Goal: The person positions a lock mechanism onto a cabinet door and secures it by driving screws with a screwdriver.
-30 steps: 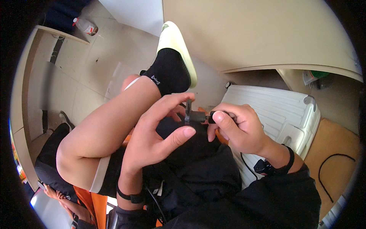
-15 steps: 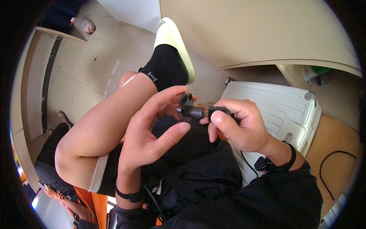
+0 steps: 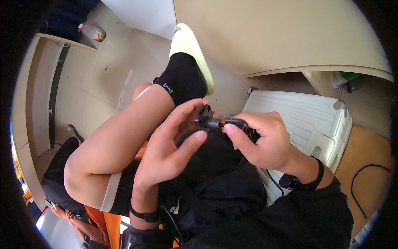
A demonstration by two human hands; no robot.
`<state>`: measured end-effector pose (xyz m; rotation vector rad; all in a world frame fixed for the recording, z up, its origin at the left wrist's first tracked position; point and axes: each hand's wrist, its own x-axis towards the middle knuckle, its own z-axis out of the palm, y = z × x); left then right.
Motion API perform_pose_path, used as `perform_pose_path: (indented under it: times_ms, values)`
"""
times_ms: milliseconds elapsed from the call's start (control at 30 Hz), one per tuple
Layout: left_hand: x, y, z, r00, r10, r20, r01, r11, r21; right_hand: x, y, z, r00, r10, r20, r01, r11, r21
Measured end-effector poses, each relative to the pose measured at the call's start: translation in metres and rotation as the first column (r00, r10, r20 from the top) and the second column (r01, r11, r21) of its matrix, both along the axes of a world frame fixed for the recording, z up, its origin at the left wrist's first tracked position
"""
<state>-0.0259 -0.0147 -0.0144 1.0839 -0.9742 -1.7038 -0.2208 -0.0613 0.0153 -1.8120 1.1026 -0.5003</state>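
Note:
In front of my lap, my right hand [image 3: 267, 139] grips the loop-shaped end of a small black clamp-like fitting [image 3: 212, 123], its thumb pressed on top. The fitting has a short cylinder, a copper-coloured bit near my right thumb, and a flat bracket at its left end. My left hand [image 3: 163, 151] is cupped around that bracket, thumb held apart from the curved fingers. Some left fingers pass behind the bracket, and whether they touch it is hidden. Below both hands lies black cloth [image 3: 215, 174] over my lap.
A silver ribbed suitcase [image 3: 290, 108] lies at the right, beside a brown board [image 3: 365, 162] with a black cord [image 3: 352, 186]. My leg, with black sock [image 3: 182, 79] and pale slipper [image 3: 188, 43], crosses ahead. A bottle [image 3: 93, 32] lies far left; another person's hand [image 3: 62, 212] shows lower left.
The right thumb has slid left along the fitting toward the cylinder, and the right hand has turned slightly. The whole view has shifted a little, so both hands appear slightly lower.

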Motion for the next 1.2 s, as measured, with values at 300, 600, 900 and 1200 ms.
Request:
perform_pose_path:
  times_ms: [300, 600, 900, 1200]
  values:
    - [0.017, -0.008, 0.002, 0.899, 0.318, -0.302, -0.309, 0.948, 0.077, -0.005, -0.008, 0.013, 0.971, -0.097, 0.22, 0.051, 0.977, 0.207]
    - [0.016, -0.008, 0.005, 0.9, 0.31, -0.306, -0.278, 0.95, 0.145, -0.003, -0.005, 0.014, 0.974, -0.094, 0.207, 0.039, 0.966, 0.256]
    - [0.012, -0.002, 0.0, 0.895, 0.254, -0.366, -0.206, 0.965, 0.164, 0.001, -0.003, 0.008, 0.989, -0.075, 0.131, 0.057, 0.989, 0.135]
    - [0.007, -0.001, 0.001, 0.92, 0.153, -0.361, -0.136, 0.988, 0.073, 0.0, -0.001, -0.001, 0.996, -0.035, 0.079, 0.037, 0.999, -0.02]
